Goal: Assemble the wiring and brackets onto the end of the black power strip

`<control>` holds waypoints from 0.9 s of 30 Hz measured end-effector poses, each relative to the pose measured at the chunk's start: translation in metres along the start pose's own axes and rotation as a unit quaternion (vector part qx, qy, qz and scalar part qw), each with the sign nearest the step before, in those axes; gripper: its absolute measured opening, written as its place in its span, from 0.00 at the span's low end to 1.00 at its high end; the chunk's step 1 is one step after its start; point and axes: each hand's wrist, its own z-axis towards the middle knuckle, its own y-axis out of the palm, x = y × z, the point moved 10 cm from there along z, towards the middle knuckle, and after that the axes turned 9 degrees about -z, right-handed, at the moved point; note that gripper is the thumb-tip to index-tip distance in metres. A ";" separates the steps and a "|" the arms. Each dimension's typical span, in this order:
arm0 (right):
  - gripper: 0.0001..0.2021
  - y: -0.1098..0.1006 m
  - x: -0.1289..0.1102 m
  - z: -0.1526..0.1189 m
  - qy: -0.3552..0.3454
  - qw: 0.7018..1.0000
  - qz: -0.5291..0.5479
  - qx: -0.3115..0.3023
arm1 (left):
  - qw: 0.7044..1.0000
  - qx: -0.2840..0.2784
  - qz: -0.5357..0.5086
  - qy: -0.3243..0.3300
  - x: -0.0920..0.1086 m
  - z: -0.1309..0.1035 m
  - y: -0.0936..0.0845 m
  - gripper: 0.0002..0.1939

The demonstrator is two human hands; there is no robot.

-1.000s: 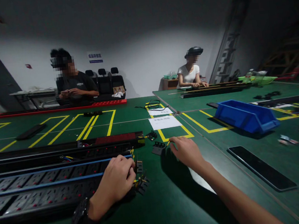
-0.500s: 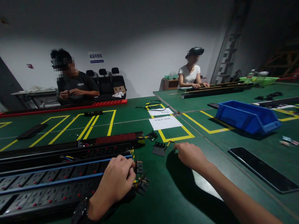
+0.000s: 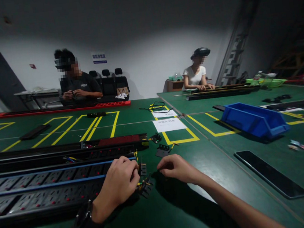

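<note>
My left hand (image 3: 123, 178), with a black watch on its wrist, rests with curled fingers on the right end of a long black socket strip (image 3: 54, 196). What its fingers grip there is hidden. Black end brackets (image 3: 145, 187) with yellow-green wires stick out beside it. My right hand (image 3: 176, 168) is just right of these brackets, low over the green table, with fingers pinched; anything between the fingertips is too small to make out. Beyond it lies a loose black bracket (image 3: 162, 150) with a short yellow wire, and another small black piece (image 3: 155, 138) sits farther back.
A blue bin (image 3: 252, 120) and a black phone (image 3: 270, 173) lie to the right. Paper labels (image 3: 170, 124) and yellow tape mark the table (image 3: 220, 194). A long red frame (image 3: 106, 105) spans the far left edge. Two people sit across the table.
My right hand has moved left and nearer to me, away from the loose bracket's yellow wire and toward the strip's end. My left hand stays on the strip. The view has shifted slightly.
</note>
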 end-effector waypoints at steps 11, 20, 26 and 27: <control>0.19 0.021 -0.019 -0.007 0.037 0.919 0.391 -0.034 | 0.985 0.093 -0.015 0.143 0.050 -0.013 -0.031 0.09; 0.18 0.044 -0.019 -0.007 0.013 0.917 0.391 -0.081 | 0.981 0.058 -0.052 0.177 0.058 -0.014 -0.012 0.08; 0.19 0.046 -0.013 -0.002 0.022 0.908 0.401 -0.115 | 0.982 0.044 -0.061 0.173 0.059 -0.013 -0.010 0.09; 0.19 0.046 -0.012 -0.001 0.025 0.907 0.404 -0.115 | 0.983 0.043 -0.064 0.168 0.056 -0.012 -0.011 0.08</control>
